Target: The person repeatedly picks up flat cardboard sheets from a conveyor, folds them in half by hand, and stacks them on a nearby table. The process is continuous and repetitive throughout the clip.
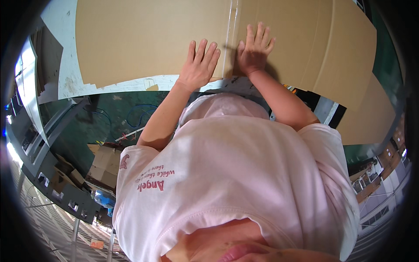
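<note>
Tape (233,17) ran near-to-far along cardboard (148,39), between left hand (197,67) and right hand (254,53), right reaching slightly farther; both grips spread, pinching nothing.

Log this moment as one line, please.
left hand: open, over cardboard, left of clear tape | right hand: open, over cardboard, right of clear tape | grip: nothing held
</note>
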Demonstrator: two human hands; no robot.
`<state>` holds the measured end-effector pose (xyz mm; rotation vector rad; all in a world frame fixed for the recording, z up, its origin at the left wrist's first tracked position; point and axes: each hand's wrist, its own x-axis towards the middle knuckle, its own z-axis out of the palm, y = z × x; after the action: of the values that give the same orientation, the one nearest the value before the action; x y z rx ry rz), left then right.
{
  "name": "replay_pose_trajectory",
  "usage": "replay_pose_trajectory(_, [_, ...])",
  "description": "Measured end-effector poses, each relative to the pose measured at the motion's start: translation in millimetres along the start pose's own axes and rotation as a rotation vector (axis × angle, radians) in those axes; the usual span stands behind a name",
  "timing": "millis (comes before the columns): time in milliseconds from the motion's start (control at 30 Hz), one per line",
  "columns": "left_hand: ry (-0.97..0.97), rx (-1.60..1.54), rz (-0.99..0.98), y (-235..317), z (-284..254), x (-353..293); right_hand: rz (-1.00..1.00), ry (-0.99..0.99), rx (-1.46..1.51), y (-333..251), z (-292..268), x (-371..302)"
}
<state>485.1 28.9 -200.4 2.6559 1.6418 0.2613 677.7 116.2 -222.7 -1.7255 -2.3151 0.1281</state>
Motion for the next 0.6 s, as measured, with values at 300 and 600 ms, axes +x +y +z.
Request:
replay_pose_trajectory(300, [0.010, 0.022, -0.038, 0, 9, 20, 0.036, -0.061, 0.093, 4, -7, 3])
replay_pose_trajectory(600, [0.197, -0.018, 0.058, -1, -6, 6, -0.010, 0.112, 0.190, 11, 1, -3])
